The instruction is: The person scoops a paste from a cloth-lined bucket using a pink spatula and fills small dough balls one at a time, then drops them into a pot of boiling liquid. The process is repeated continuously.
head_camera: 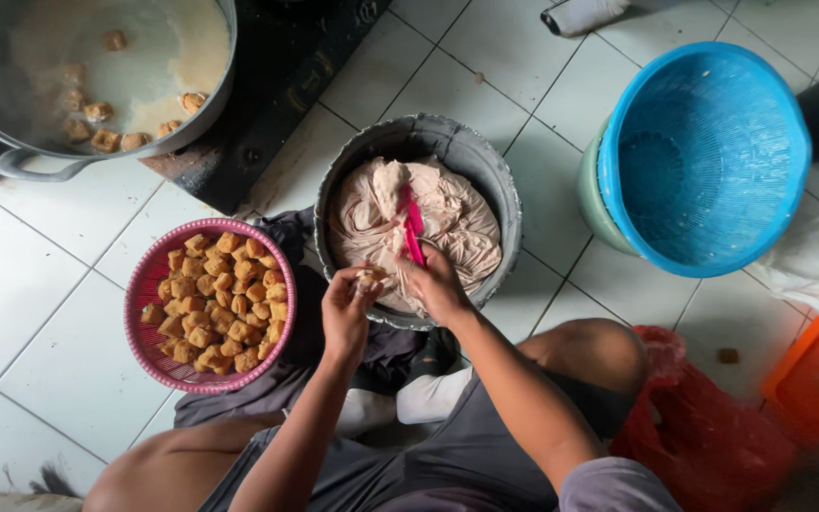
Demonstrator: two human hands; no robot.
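Seen from above, squatting over a white tiled floor (pixel 40 284). Left hand (pixel 348 308) closed around a small pale piece (pixel 369 276), pinched in the fingertips at the near rim of the grey bucket (pixel 485 171). Right hand (pixel 436 284) just beside it, resting on the beige dough-like mass (pixel 447 223) that fills the bucket, fingers curled at the lower end of a pink utensil (pixel 411 223) stuck into it; cannot tell whether truly gripping the utensil or only pressing against it. Pink basket (pixel 144 332) of golden fried cubes (pixel 220 303) on the floor just left of the left hand, close but not touching. Large metal pot (pixel 11 166) farther up-left, cut off by the frame edge, a few cubes floating in cloudy liquid. Blue colander (pixel 703 156) set in a green tub, well apart to the right. Red plastic bag (pixel 703 446) by the right knee. What the pale piece is, too small to make out. Most of the utensil buried in the mass.
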